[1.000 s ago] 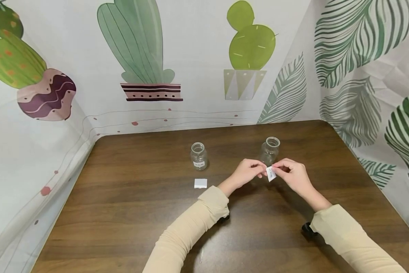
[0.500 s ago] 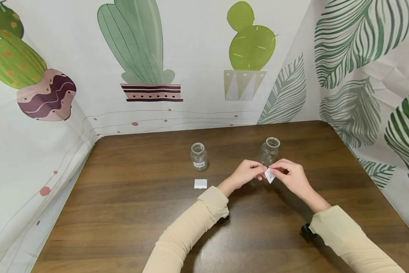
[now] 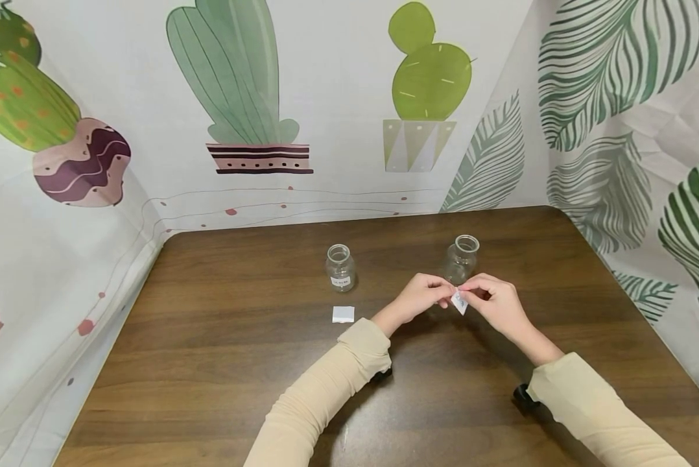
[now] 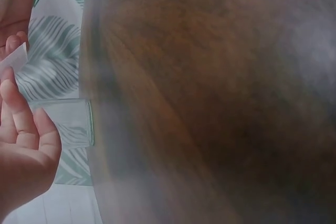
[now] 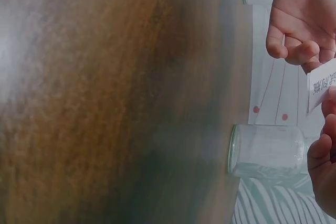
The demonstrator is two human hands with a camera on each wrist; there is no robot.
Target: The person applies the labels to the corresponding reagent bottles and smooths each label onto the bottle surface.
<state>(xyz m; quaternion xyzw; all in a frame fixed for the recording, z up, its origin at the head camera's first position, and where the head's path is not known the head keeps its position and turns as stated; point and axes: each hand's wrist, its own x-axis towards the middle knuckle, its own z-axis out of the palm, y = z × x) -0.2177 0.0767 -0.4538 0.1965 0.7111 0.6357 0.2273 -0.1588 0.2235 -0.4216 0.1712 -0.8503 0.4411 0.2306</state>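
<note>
A small white label (image 3: 459, 303) with dark writing is pinched at its upper edge between both hands, its lower corner pointing down. My left hand (image 3: 418, 297) holds it from the left with thumb and forefinger. From the other side my right hand (image 3: 497, 303) pinches it, fingertips close to those of the left. Just behind the hands stands an open clear glass jar (image 3: 461, 258). In the right wrist view the writing on the label (image 5: 320, 86) faces the camera, and the jar (image 5: 266, 150) lies beside the fingers. The left wrist view shows the label's plain back (image 4: 16, 60).
Left of the hands, a second open glass jar (image 3: 340, 259) bears a white label with writing. A white rectangular piece (image 3: 343, 314) lies on the brown wooden table (image 3: 221, 363) in front of it. A printed cloth (image 3: 349, 104) hangs behind the table.
The right hand has moved slightly left, closer to the left hand's fingertips. The label has shifted a little down and left and turned between them. The jars and the white piece stay put.
</note>
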